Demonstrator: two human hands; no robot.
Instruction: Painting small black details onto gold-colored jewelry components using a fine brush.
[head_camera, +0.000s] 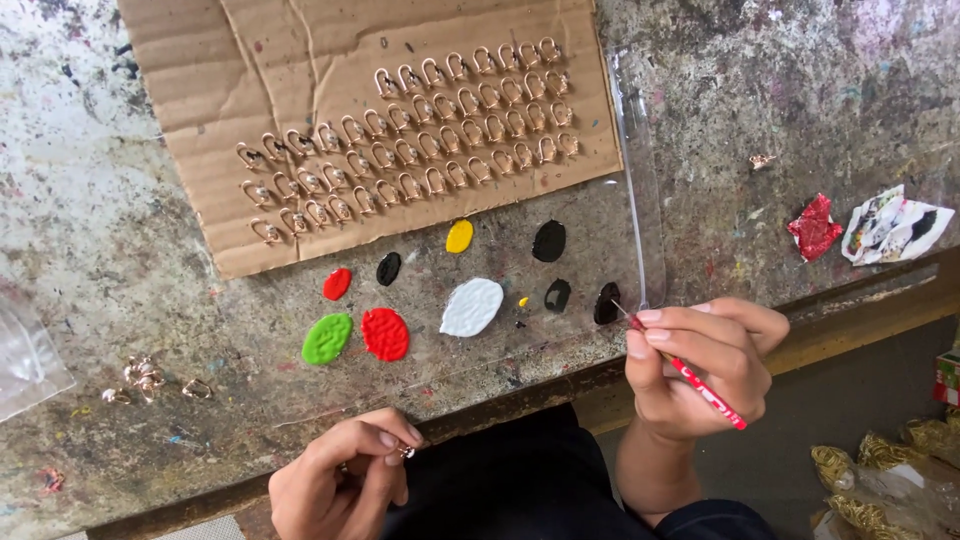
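My right hand (700, 365) grips a thin red brush (700, 385) at the table's front edge, its tip touching a black paint blob (606, 303). My left hand (340, 475), lower left, pinches a small gold metal clasp (404, 451) between fingertips. Blobs of paint lie on a clear plastic sheet (640, 170): white (472, 306), red (385, 333), green (327, 338), yellow (459, 236) and more black (548, 241). Behind them a cardboard piece (370, 60) carries rows of several gold clasps (420, 140).
A few loose gold clasps (145, 377) lie at the left on the paint-stained table (780, 90). A crumpled red scrap (814, 227) and a paint-smeared white scrap (893, 226) sit at the right. Bags of gold parts (880, 475) lie below the table, right.
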